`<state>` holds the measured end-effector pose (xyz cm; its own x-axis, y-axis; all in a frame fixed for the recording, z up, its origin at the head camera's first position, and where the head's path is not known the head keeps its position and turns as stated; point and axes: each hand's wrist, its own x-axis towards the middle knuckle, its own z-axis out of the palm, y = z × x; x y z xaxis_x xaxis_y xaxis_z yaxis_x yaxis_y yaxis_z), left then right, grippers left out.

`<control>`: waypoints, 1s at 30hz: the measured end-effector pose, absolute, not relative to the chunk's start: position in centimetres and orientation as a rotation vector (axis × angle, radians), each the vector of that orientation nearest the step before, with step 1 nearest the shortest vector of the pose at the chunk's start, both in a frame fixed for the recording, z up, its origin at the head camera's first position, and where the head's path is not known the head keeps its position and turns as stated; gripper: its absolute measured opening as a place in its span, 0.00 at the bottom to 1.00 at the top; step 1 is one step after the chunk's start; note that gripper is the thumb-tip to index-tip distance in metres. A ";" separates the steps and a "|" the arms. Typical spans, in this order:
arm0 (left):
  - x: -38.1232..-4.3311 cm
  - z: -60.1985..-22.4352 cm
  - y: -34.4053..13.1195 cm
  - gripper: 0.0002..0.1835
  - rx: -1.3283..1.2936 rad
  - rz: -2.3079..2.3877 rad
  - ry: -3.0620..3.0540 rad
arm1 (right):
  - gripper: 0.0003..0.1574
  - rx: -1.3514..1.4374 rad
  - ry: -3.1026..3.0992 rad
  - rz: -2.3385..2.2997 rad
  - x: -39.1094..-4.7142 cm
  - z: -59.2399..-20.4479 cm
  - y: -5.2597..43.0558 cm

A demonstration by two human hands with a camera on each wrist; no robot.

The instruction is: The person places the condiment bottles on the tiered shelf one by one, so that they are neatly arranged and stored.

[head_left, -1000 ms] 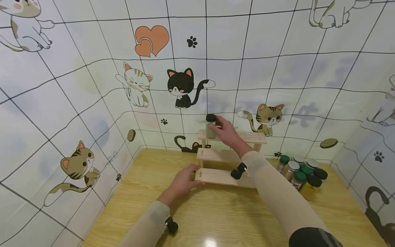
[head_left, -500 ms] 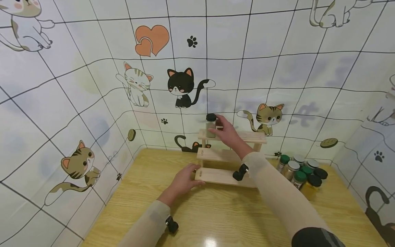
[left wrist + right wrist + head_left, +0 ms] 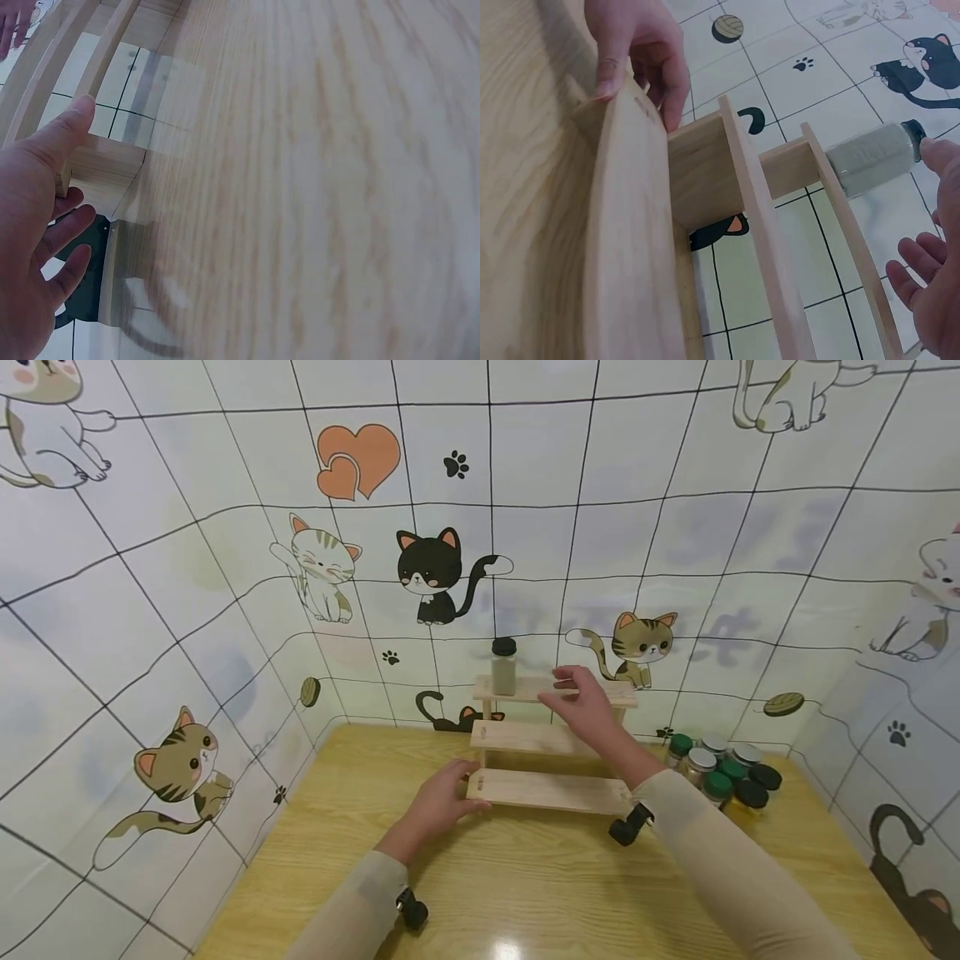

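Black-lidded jar [image 3: 504,673] stands upright at left end of top (far) shelf of the wooden rack [image 3: 551,790]; right hand [image 3: 588,710], fingers parted w/ nothing in them, is over same shelf, near the jar on its right & not touching it. Left hand [image 3: 441,800] has thumb & fingers pinched round left end of rack's bottom (near) shelf. Other jars [image 3: 731,770] bunched on table [image 3: 540,868], right of rack, nr far wall [image 3: 540,539].
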<state>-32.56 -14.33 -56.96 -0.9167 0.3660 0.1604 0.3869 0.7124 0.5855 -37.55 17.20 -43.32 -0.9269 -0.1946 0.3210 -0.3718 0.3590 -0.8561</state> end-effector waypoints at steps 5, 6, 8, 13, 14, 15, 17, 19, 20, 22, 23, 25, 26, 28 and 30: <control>-32.3 -56.9 -14.3 0.45 -0.615 -1.023 -2.885 | 0.36 0.492 -2.479 1.497 -34.8 -44.0 19.6; -32.3 -56.9 -14.3 0.45 -0.603 -1.024 -2.887 | 0.35 0.492 -2.479 1.469 -34.3 -44.2 20.1; -32.2 -56.8 -14.4 0.44 -0.591 -1.025 -2.887 | 0.33 0.485 -2.482 1.409 -33.5 -44.9 21.0; -32.2 -56.9 -14.5 0.44 -0.604 -1.020 -2.880 | 0.27 0.449 -2.459 1.334 -31.7 -46.5 23.2; -32.2 -56.9 -14.5 0.44 -0.609 -1.025 -2.877 | 0.26 0.452 -2.446 1.325 -31.3 -46.6 23.6; -32.2 -56.8 -14.4 0.44 -0.612 -1.028 -2.876 | 0.25 0.454 -2.437 1.314 -30.9 -46.7 24.0; -32.1 -56.7 -14.4 0.45 -0.617 -1.039 -2.874 | 0.25 0.448 -2.438 1.285 -30.0 -47.1 24.7; -32.0 -56.6 -14.3 0.45 -0.620 -1.058 -2.870 | 0.25 0.432 -2.450 1.256 -29.2 -47.3 25.6; -32.0 -56.5 -14.2 0.45 -0.624 -1.060 -2.871 | 0.25 0.420 -2.459 1.239 -28.8 -47.4 26.0; -32.0 -56.5 -14.2 0.45 -0.629 -1.064 -2.870 | 0.25 0.392 -2.476 1.197 -28.1 -47.6 27.1; -32.1 -56.5 -14.2 0.45 -0.628 -1.064 -2.872 | 0.25 0.382 -2.477 1.177 -27.7 -47.7 27.6; -32.2 -56.6 -14.2 0.45 -0.623 -1.060 -2.871 | 0.24 0.353 -2.471 1.127 -27.0 -47.8 28.6; -32.2 -56.7 -14.2 0.45 -0.620 -1.064 -2.870 | 0.23 0.337 -2.462 1.115 -26.7 -47.8 29.1; -32.3 -56.7 -14.2 0.45 -0.615 -1.069 -2.871 | 0.23 0.304 -2.450 1.102 -26.0 -47.8 30.1; -32.3 -56.7 -14.2 0.46 -0.621 -1.081 -2.866 | 0.24 0.257 -2.449 1.093 -25.2 -47.9 31.1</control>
